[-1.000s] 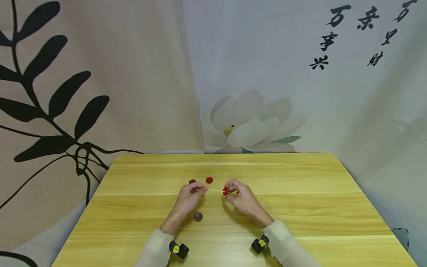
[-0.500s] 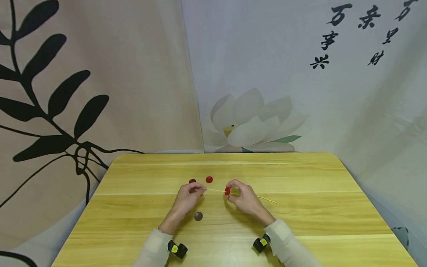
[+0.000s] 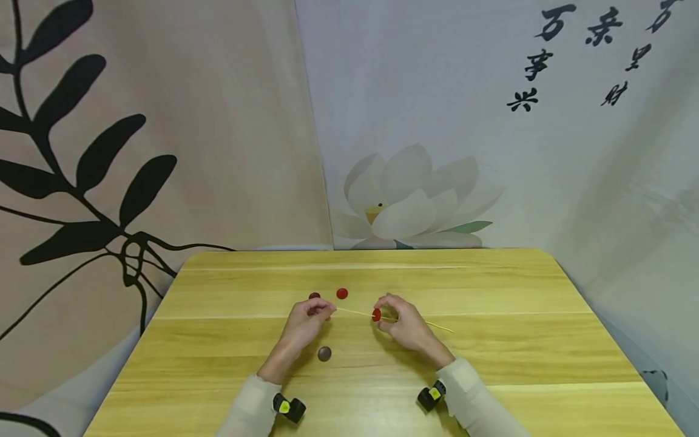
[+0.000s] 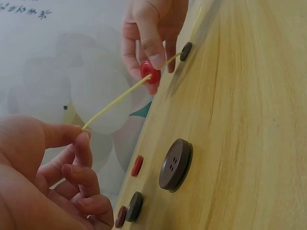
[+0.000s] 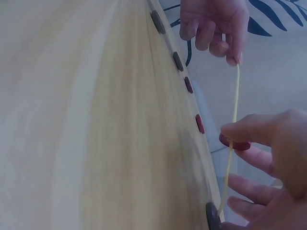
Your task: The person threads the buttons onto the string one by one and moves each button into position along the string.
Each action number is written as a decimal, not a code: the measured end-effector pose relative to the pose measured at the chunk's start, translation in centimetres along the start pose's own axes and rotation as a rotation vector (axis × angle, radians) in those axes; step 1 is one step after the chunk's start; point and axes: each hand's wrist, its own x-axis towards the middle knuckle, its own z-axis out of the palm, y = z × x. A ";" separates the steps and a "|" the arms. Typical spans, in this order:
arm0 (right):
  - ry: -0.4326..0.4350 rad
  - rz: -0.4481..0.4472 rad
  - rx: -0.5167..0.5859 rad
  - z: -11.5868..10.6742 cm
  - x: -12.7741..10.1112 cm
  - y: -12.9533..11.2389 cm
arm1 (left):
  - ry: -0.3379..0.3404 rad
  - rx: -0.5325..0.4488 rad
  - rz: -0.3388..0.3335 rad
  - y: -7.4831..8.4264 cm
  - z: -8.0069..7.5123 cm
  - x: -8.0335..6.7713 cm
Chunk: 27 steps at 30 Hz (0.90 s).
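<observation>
Thumb and forefinger of my left hand (image 3: 304, 323) pinch the end of a yellow string (image 4: 112, 104). Stretched fairly taut, the string runs to a red button (image 4: 150, 72) threaded on it. My right hand (image 3: 408, 328) holds that button by its edge between thumb and fingers, above the table. Farther along, past the right hand's fingers, a dark button (image 4: 186, 51) also sits on the string, low by the tabletop. The string's tail lies on the table to the right of the right hand in the head view.
On the wooden table (image 3: 491, 364) lie a large brown four-hole button (image 4: 175, 165), a red button (image 3: 341, 294), a dark red button (image 4: 121, 217) and a dark grey button (image 4: 134, 207). A printed cloth (image 3: 246, 121) hangs behind the table's far edge.
My right hand has slid the red button rightward along the string, widening the gap to the left hand. The left hand has shifted slightly left, still pinching the string's end.
</observation>
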 end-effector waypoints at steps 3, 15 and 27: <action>-0.002 0.016 -0.011 -0.2 0.0 0.3 | 0.002 -0.007 -0.001 0.0 0.0 0.0; -0.034 -0.002 -0.047 -0.8 -0.1 1.4 | -0.003 -0.008 0.001 0.1 0.0 -0.1; -0.064 0.006 -0.047 -1.7 -0.3 1.7 | 0.005 -0.011 -0.011 0.0 -0.4 0.0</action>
